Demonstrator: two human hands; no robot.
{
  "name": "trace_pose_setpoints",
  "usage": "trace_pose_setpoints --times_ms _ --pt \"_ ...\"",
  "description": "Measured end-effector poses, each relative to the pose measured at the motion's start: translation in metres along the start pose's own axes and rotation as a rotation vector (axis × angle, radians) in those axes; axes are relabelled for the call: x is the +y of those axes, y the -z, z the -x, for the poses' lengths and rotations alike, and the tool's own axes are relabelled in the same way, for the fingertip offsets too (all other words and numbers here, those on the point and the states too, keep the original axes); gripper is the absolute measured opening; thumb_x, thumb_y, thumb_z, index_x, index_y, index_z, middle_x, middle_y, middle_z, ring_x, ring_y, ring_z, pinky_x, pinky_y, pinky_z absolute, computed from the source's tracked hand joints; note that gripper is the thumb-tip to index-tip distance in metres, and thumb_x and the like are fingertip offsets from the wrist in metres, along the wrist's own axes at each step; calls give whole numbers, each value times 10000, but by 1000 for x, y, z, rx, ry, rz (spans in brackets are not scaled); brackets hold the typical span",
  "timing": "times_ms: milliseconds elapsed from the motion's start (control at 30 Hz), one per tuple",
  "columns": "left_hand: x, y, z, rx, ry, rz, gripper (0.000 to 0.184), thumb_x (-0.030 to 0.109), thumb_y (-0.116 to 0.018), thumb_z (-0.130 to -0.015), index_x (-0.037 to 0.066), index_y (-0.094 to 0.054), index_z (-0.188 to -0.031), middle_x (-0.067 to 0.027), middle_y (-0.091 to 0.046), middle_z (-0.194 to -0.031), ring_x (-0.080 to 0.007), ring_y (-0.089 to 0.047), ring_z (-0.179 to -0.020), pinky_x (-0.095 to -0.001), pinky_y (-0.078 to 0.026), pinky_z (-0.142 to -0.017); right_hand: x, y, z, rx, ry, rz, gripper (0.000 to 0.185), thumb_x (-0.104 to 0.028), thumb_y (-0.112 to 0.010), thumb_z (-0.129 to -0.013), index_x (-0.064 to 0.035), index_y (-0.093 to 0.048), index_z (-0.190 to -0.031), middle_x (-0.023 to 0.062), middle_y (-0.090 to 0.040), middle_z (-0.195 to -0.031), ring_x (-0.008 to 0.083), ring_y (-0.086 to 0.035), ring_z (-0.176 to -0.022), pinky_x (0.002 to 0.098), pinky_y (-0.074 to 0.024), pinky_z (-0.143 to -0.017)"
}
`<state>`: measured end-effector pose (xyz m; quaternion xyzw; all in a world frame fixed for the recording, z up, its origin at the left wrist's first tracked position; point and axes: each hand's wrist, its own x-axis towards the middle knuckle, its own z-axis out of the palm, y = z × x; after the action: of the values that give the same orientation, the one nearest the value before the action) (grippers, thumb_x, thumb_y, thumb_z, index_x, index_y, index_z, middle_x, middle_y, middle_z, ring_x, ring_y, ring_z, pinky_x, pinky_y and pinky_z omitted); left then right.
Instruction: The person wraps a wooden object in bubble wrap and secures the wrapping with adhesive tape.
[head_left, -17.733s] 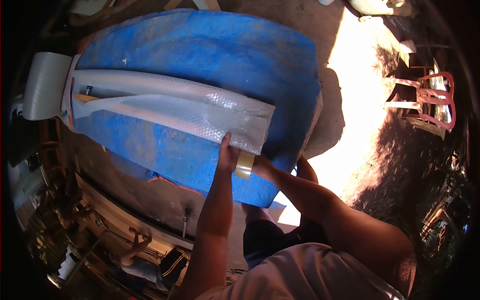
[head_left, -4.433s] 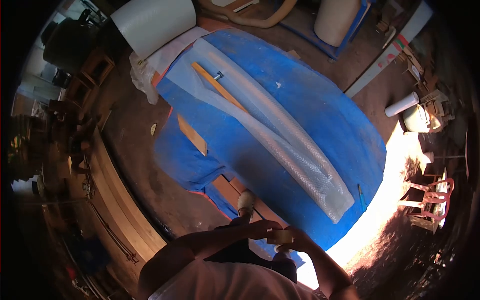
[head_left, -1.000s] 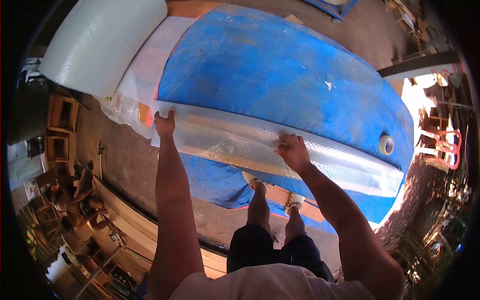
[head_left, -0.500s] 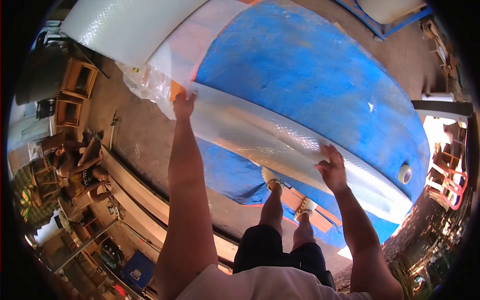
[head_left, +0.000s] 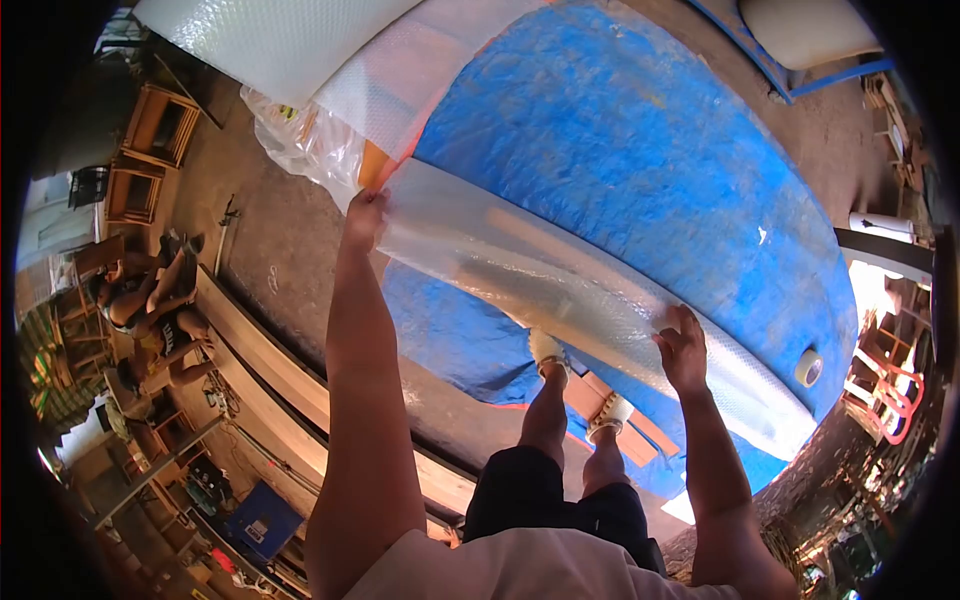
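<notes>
A long strip of clear bubble wrap [head_left: 560, 270] lies folded across a blue tarp [head_left: 620, 130], slanting from upper left to lower right. Something long and brownish shows faintly through it, too blurred to name. My left hand [head_left: 364, 218] is closed on the strip's left end, beside crumpled clear plastic [head_left: 310, 140] and an orange piece [head_left: 374, 163]. Farther right, my right hand [head_left: 684, 350] rests at the strip's far side, its thumb and bent fingers apart. A roll of tape [head_left: 809, 368] stands on the tarp beyond the strip's right part.
A large bubble wrap roll [head_left: 270, 45] is at the upper left. Long wooden planks [head_left: 265, 345] lie at the left, where people [head_left: 165, 320] sit. Flat brown boards [head_left: 640, 432] lie by my feet. A blue-framed cart [head_left: 790, 75] stands at the upper right.
My left hand has closed on the end of the bubble wrap and come slightly nearer. My right hand, spread before, has bent its fingers against the strip. The view has shifted slightly.
</notes>
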<state>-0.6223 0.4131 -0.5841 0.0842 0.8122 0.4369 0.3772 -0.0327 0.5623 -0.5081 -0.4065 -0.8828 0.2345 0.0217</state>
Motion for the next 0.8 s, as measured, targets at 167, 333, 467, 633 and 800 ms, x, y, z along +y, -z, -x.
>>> trace_pose_setpoints --times_ms 167,333,467,633,800 --pt "3 1 10 11 22 -23 210 272 -624 -916 64 -600 -901 -10 -615 -757 -122 -610 -659 -265 -437 -548 0 7 -4 -3 64 -14 183 -170 -761 -728 -21 -665 -774 182 -553 -1252 372 -510 -1183 457 -434 -946" --pt "1 7 7 -101 40 77 187 281 -578 -957 95 -582 -964 -6 -604 -827 -132 -616 -716 -273 -495 -593 4 13 -1 -73 102 -160 132 -95 -717 -773 -14 -647 -849 163 -613 -1130 350 -581 -1040 430 -479 -856" --pt "3 10 6 -189 -56 29 221 276 -521 -980 61 -562 -1013 -45 -615 -876 -169 -638 -742 -318 -539 -597 0 7 -7 -236 -39 -303 169 -54 -625 -855 -18 -614 -1019 165 -643 -1034 344 -624 -954 406 -504 -815" --pt "30 4 23 -186 14 -104 248 264 -482 -992 30 -547 -1040 -76 -618 -920 -193 -639 -765 -339 -570 -608 -40 -11 -51 -381 -87 -401 483 -298 -764 -784 -42 -584 -1152 142 -656 -1083 277 -637 -1032 370 -493 -881" --pt "17 6 11 -210 -104 4 238 242 -504 -988 37 -548 -1101 -79 -609 -926 -195 -633 -822 -370 -589 -670 -101 -44 -97 -335 -46 -404 399 -323 -742 -791 -64 -629 -1073 134 -657 -1011 298 -651 -893 384 -505 -765"
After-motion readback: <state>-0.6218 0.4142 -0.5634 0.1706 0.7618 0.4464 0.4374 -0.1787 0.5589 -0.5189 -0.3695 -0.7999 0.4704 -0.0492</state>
